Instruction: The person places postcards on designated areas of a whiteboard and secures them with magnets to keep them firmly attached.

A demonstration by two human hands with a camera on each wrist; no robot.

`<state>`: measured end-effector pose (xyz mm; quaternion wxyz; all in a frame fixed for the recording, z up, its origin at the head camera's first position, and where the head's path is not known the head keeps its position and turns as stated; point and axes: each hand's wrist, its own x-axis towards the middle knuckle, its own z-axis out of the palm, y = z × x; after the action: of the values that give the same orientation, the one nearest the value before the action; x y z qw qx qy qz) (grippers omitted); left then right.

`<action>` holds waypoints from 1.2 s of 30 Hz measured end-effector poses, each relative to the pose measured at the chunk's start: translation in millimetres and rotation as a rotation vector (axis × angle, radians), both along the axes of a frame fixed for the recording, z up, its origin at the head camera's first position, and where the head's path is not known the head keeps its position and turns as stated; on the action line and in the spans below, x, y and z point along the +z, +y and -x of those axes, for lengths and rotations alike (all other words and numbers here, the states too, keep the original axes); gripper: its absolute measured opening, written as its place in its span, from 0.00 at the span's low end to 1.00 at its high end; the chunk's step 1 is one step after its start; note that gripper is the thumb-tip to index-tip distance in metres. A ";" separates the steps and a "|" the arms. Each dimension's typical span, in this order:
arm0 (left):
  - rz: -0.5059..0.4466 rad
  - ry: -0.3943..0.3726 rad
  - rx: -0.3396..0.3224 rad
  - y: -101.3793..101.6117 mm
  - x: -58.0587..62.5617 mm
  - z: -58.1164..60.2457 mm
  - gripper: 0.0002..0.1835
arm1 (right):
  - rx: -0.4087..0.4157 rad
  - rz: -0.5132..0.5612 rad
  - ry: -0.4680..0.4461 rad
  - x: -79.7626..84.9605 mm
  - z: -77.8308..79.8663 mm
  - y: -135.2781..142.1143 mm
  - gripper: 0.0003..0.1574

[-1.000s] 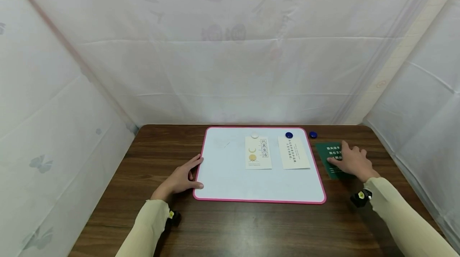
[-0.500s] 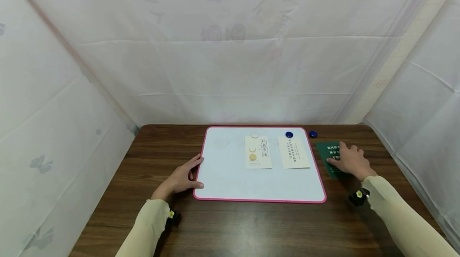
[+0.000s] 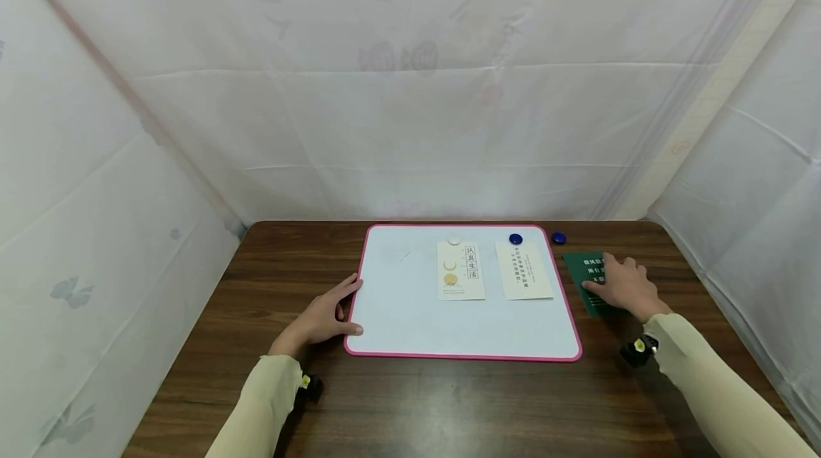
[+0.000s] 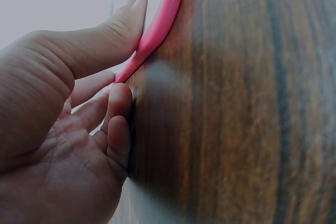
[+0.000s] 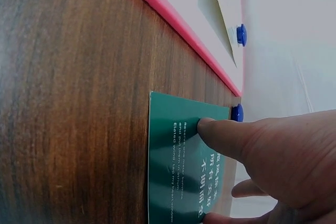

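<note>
A whiteboard with a pink rim lies on the table. My left hand holds its left edge. In the left wrist view the thumb lies over the pink rim, and the other fingers curl beside it, against the table. To the right of the board lies a green card with white print. My right hand is over the card's right part and hides it. In the right wrist view the thumb tip and another fingertip touch the card, which looks flat on the table.
On the board lie a cream card with a moon print under a white magnet, and another cream card under a blue magnet. A second blue magnet sits on the table behind the green card. White sheeting surrounds the table.
My right hand has shifted slightly left on the green card, its fingers drawing a little nearer to the thumb. The left hand and the whiteboard stay where they were.
</note>
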<state>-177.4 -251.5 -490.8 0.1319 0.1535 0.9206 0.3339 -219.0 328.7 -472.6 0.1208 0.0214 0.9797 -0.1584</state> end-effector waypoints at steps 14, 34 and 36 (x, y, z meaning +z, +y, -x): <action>-0.001 0.010 -0.010 0.4 1.1 -0.7 0.51 | -0.001 0.001 -0.015 0.0 3.0 2.5 0.56; -0.003 0.012 -0.004 -0.4 -3.2 -0.7 0.51 | 0.020 -0.008 0.033 -2.8 4.2 3.5 0.55; -0.003 0.011 -0.004 -0.1 -2.9 -0.8 0.51 | 0.024 -0.010 0.040 -2.2 4.1 3.3 0.55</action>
<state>-176.6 -251.6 -493.7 0.1272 0.1572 0.9205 0.3344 -223.1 332.0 -474.8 0.1030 0.0071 0.9829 -0.1522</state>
